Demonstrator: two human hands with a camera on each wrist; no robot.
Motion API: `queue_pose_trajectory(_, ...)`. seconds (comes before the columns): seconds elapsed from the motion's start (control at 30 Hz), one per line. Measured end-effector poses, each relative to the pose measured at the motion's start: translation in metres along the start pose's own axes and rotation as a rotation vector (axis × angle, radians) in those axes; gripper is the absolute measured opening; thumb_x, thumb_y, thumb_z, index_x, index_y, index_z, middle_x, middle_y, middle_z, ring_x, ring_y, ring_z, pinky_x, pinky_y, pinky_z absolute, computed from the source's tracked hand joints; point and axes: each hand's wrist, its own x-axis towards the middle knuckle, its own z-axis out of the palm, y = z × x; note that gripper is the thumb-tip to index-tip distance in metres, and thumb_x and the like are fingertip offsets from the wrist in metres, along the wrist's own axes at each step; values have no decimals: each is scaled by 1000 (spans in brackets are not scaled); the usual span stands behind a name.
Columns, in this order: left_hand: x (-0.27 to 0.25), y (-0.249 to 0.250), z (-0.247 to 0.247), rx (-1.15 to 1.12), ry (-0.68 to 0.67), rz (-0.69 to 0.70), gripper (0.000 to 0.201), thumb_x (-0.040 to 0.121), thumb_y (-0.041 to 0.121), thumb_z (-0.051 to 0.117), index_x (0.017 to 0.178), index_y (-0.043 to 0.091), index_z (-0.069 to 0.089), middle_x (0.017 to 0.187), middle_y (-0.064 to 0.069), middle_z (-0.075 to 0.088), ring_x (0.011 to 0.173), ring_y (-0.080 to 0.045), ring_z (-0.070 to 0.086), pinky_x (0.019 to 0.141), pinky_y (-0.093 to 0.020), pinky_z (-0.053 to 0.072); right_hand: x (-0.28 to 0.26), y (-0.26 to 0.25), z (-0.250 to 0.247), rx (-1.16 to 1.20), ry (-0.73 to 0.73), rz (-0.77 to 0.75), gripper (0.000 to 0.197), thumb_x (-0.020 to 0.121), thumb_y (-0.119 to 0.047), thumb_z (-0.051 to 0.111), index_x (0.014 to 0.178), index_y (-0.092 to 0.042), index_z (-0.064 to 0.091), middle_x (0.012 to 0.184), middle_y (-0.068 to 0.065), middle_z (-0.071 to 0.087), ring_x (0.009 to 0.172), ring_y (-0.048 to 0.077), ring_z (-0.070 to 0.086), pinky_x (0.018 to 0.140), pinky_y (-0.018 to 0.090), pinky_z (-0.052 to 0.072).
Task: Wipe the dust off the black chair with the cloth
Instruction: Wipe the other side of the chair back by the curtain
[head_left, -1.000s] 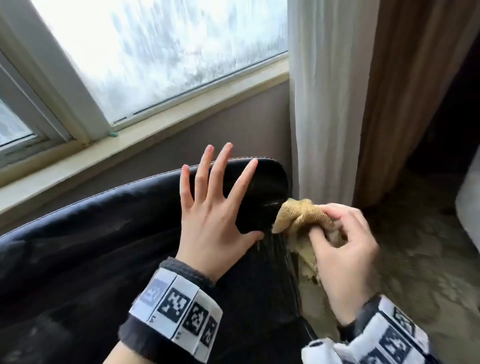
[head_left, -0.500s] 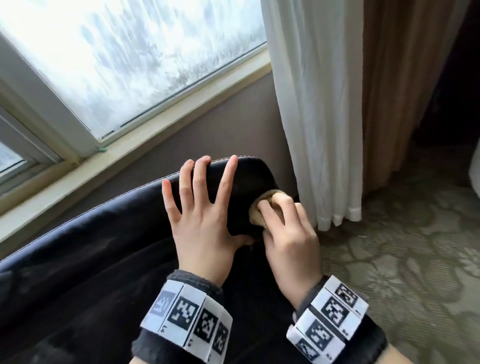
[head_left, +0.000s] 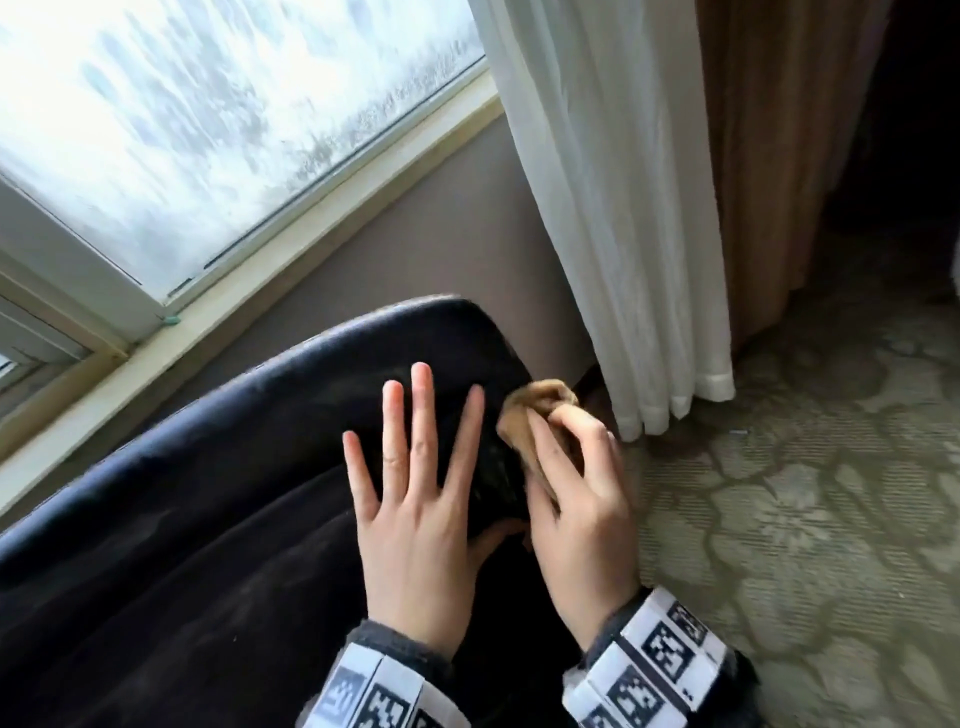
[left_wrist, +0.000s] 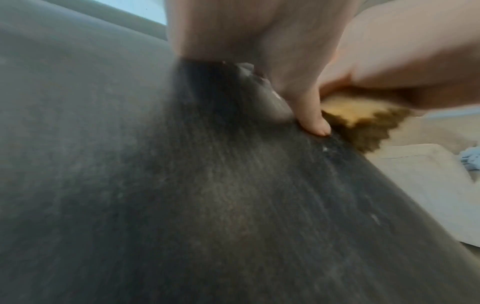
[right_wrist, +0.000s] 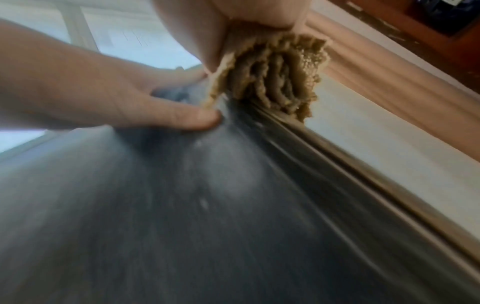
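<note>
1. Left hand (head_left: 415, 499) lies flat on the black chair (head_left: 208, 493), fingers straight and spread, thumb tip down near the chair's right edge; it grips nothing, likely just bracing.
2. Right hand (head_left: 576, 493) is curled tight round the cloth (head_left: 535, 410), a bunched tan knit wad sticking out past the fingers.
3. Cloth sits against the chair's right side edge, just beside the left thumb; in the right wrist view the wad (right_wrist: 272, 78) touches the seam there.
4. Progress, my guess: mid-wipe, only this edge being worked. Wrist views show pale specks and a grey film on the black surface (left_wrist: 233, 205), so dust remains.
5. Left to do, as far as visible: the broad surface under and left of the left hand, and the rounded top edge near the window (head_left: 208, 130). Views too blurred to tell which patches are already clean.
6. White curtain (head_left: 623, 208) hangs near the cloth, apart from it.
</note>
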Motion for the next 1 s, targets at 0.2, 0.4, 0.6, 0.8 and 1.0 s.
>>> queue_pose_trajectory(0.2, -4, 1, 8, 36, -18, -41, 113, 58, 63, 69, 148, 30, 10, 154, 1, -22, 144, -19, -15, 114, -51, 1, -15, 46, -22, 182, -182, 116, 23, 82, -7, 58, 101, -8, 70, 94, 2, 63, 91, 10, 59, 88, 10, 45)
queue_pose_trajectory(0.4, -4, 2, 10, 40, -8, -57, 113, 58, 56, 73, 148, 29, 11, 155, 3, -21, 144, -18, -15, 112, -52, 6, 24, 7, -18, 252, -115, 35, 27, 84, -12, 56, 109, -9, 67, 104, 4, 65, 96, 19, 62, 92, 25, 48)
queue_pose_trajectory(0.6, -6, 1, 13, 61, 2, -77, 110, 61, 61, 70, 148, 29, 10, 155, 3, -22, 144, -18, -15, 112, -51, 6, -16, 38, -7, 148, -310, 82, 33, 79, 5, 46, 104, -3, 66, 97, 6, 65, 91, 21, 62, 86, 22, 47)
queue_pose_trajectory(0.8, -6, 2, 12, 88, -7, -71, 101, 65, 68, 50, 148, 29, 8, 155, 1, -21, 144, -20, -15, 113, -51, 5, 6, 67, -46, 293, -410, 377, 24, 78, 10, 60, 91, -7, 71, 86, -2, 60, 82, -13, 55, 72, -6, 36)
queue_pose_trajectory(1.0, -7, 2, 13, 49, 12, -57, 109, 62, 59, 67, 148, 29, 8, 154, 4, -22, 143, -19, -17, 113, -50, 2, 21, 27, -19, 398, -312, 141, 28, 79, -3, 57, 104, -3, 68, 98, 3, 63, 96, 3, 55, 90, 9, 43)
